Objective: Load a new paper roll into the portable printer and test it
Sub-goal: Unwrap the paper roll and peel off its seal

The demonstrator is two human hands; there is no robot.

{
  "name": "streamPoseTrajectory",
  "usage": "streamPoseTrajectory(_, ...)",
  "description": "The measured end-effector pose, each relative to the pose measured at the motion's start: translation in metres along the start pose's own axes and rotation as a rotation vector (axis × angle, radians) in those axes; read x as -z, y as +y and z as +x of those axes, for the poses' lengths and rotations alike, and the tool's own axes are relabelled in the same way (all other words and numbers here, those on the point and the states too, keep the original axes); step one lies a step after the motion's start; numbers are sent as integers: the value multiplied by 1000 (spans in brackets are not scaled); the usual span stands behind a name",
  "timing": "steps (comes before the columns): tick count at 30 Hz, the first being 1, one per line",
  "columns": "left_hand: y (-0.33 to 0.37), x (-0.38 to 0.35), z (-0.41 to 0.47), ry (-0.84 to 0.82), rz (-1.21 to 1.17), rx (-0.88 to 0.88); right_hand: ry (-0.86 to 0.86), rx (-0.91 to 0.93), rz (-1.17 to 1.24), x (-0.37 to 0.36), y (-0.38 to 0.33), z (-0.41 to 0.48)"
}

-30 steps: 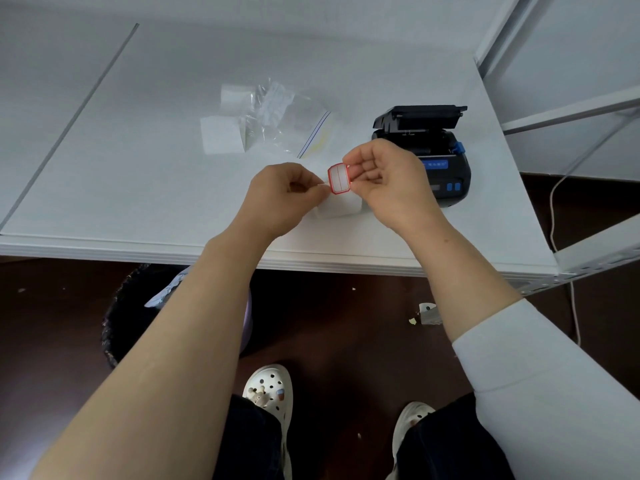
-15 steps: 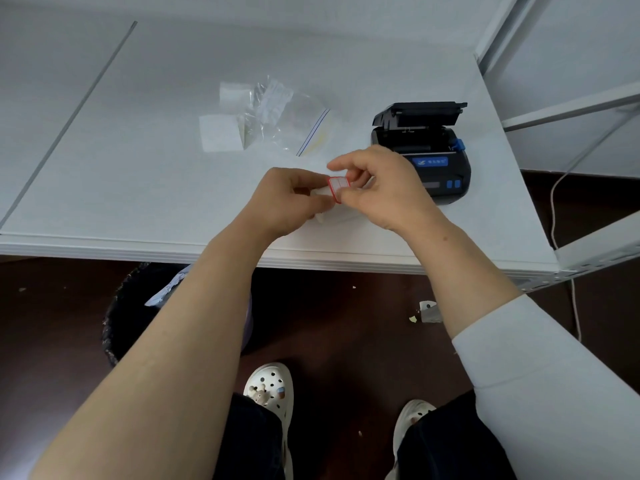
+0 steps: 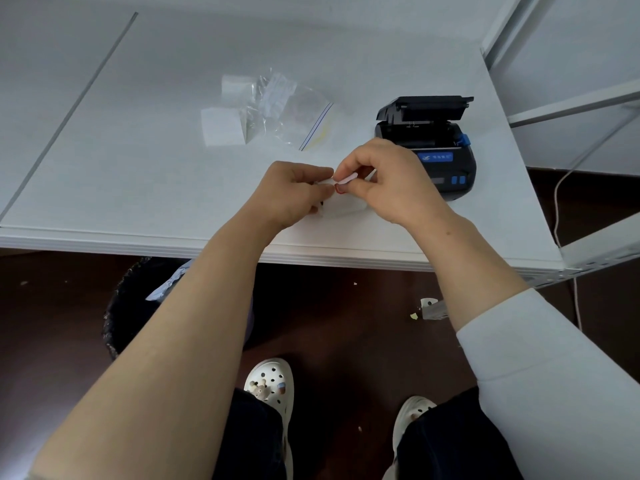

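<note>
A white paper roll [image 3: 341,206] lies near the table's front edge, mostly under my two hands. My left hand [image 3: 294,192] grips its left end. My right hand [image 3: 384,183] pinches a small red-bordered sticker [image 3: 343,184] at the top of the roll, fingertips meeting those of the left hand. The black portable printer [image 3: 434,147] with blue buttons stands just right of my right hand, its lid raised and its paper bay showing.
A clear zip bag [image 3: 294,112] and two white paper pieces [image 3: 221,126] lie further back on the white table [image 3: 121,168]. A metal rack frame [image 3: 568,105] stands at the right. Below the table edge are a black bin [image 3: 138,306] and my shoes.
My right hand has lowered the red-bordered sticker from upright, facing me, down flat against the roll. Both hands have dropped closer to the table.
</note>
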State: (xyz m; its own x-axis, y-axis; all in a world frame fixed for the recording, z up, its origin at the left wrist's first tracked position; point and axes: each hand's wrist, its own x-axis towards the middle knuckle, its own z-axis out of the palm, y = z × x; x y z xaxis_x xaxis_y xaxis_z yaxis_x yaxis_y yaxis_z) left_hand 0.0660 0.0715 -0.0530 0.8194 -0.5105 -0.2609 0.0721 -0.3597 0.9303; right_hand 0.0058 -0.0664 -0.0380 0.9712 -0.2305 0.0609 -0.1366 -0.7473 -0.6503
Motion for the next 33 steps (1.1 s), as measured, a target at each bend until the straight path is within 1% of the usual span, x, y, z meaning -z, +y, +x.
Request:
streamPoseTrajectory(11,1,1,1,2,-30,27,-25,37,-17,4,2,-1)
streamPoseTrajectory(15,3,0,-1,16,-29,33,-24,6,-6,5,1,-1)
streamPoseTrajectory(19,4,-1,-1,22,-30,43,-24,-42,56,7,-1,-1)
streamPoseTrajectory(33,7,-3,-3,30,8,33,-24,-66,121,11,-2,-4)
